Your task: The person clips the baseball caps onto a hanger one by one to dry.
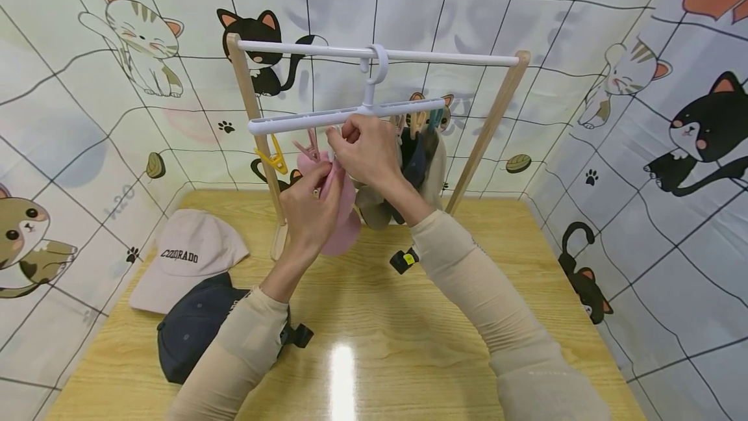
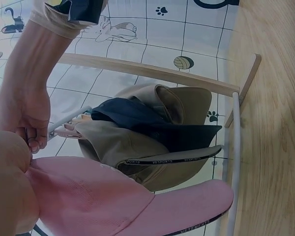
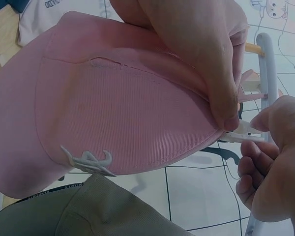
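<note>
A pink baseball cap (image 1: 341,236) hangs below the light grey hanger (image 1: 315,121). My left hand (image 1: 311,208) pinches the gathered edge of its fabric between thumb and fingers. In the right wrist view the cap (image 3: 123,113) fills much of the picture, and a white clip (image 3: 243,132) meets its edge beside my left thumb. My right hand (image 3: 273,162) pinches the end of that clip between thumb and forefinger. Close to the hands, a pink clip (image 1: 311,146) and a yellow clip (image 1: 271,156) hang from the hanger, holding no cap.
Olive, navy and beige caps (image 2: 152,123) hang clipped on the hanger's right half. A rack with a white rod (image 1: 444,57) and wooden posts (image 1: 491,128) carries the hanger. A pale Colorado cap (image 1: 195,249) and a dark cap (image 1: 199,320) lie left on the wooden table (image 1: 374,317).
</note>
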The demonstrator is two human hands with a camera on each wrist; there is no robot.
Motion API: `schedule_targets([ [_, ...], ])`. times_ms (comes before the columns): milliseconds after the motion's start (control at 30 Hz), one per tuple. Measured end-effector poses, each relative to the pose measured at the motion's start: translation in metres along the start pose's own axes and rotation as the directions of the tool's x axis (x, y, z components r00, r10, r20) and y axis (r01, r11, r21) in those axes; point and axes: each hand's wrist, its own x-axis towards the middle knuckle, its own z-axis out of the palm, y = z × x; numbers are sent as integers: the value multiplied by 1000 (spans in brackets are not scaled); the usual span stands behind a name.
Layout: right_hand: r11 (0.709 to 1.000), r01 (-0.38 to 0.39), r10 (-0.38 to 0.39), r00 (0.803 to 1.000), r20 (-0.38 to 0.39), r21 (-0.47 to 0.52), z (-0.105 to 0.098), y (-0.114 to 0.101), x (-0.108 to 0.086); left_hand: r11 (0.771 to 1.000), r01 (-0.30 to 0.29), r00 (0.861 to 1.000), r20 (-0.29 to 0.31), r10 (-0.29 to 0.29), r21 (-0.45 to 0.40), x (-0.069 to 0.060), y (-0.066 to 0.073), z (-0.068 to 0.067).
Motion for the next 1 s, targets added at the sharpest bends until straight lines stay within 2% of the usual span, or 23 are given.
schedule_targets([
  [167,1000,-1,1,1000,1,2,0,0,0,1000,4,1000,-4,-4,19,1,2,1],
  [567,1000,8,-8,1000,5,-17,2,-2,1,1000,15,998,-66,-14,15,3,2,4],
  [1000,1000,11,-11,1000,13,-27,0,-2,1,1000,24,999,-49,-24,0,2,3,9],
])
